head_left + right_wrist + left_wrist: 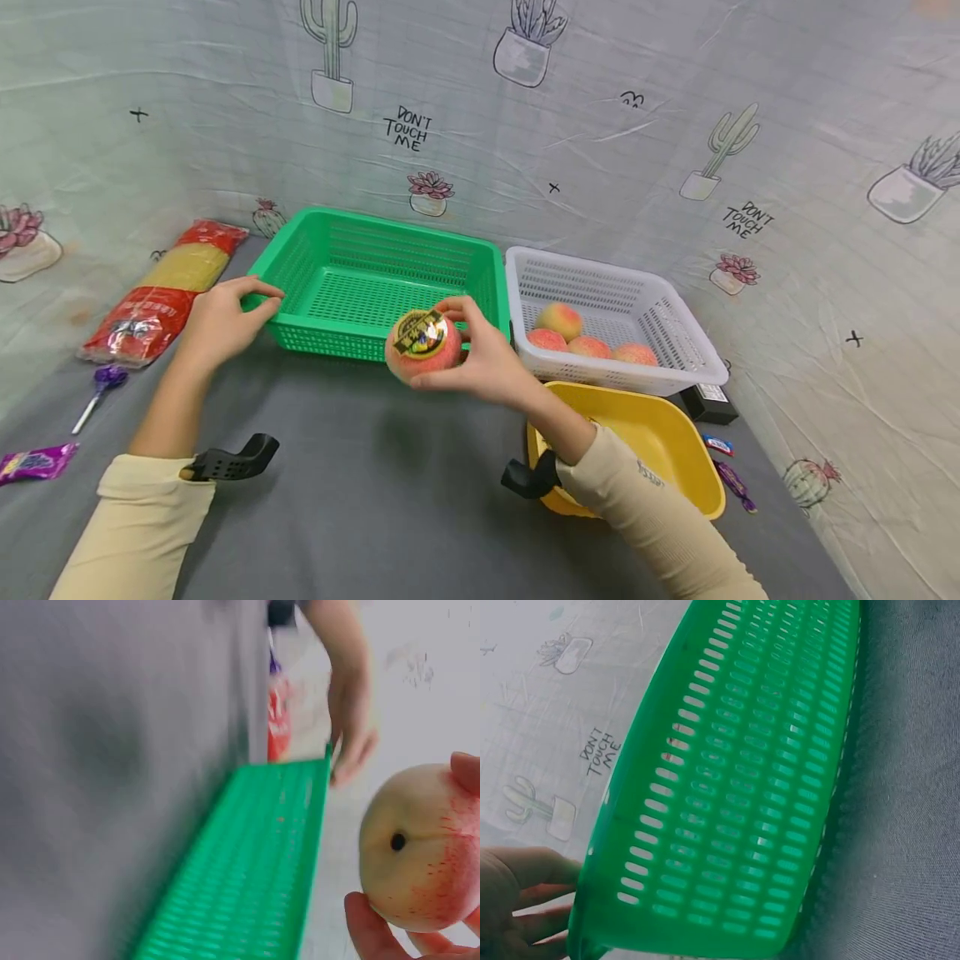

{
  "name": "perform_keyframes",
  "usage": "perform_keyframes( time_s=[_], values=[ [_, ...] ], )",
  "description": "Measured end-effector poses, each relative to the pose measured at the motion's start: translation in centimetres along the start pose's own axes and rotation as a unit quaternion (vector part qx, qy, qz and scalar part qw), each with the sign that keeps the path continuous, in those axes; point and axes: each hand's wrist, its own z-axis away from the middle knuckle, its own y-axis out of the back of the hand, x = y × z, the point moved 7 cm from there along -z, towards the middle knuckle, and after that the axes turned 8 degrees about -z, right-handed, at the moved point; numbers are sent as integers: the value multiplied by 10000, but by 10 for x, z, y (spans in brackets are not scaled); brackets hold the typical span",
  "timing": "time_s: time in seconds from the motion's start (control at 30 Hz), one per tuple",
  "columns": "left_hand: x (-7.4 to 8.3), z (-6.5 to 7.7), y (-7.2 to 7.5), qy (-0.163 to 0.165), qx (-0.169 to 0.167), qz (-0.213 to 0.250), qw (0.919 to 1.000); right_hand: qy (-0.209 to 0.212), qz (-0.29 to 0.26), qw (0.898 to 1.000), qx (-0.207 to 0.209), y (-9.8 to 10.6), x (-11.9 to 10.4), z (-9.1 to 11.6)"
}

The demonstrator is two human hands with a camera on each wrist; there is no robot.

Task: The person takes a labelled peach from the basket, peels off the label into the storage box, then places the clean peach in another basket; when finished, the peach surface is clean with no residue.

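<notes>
In the head view, my right hand (483,358) grips a peach (422,367) with a black and gold round sticker, in front of the green basket (390,346). The right wrist view shows the underside of that peach (420,847), pale with a small dark hole, between fingertips and thumb. My left hand (232,321) pinches the rim at the left corner of the green basket; in the left wrist view its fingers (544,870) reach behind the rim. Inside, the green basket shows only its slotted floor.
Right of the green basket stands a white basket (675,358) with several peaches (588,346). A yellow basin (667,433) lies in front, partly under my right forearm. At left are a red-and-yellow bag (157,312), a purple lollipop (110,377) and a wrapped candy (37,463). A black box (708,407) sits at right.
</notes>
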Motion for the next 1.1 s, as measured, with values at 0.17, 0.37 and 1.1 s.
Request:
perform_keyframes(
  time_s=[0.17,0.37,1.1],
  values=[
    [17,2,8,-413,794,394,9952,-65,-224,9977,-629,-15,13,45],
    [58,11,4,-1771,1247,1149,9695,-76,20,9948,-1011,-33,37,69],
    [124,69,-153,-3222,-4329,2027,8172,-409,610,9923,-1002,-26,77,96]
  ],
)
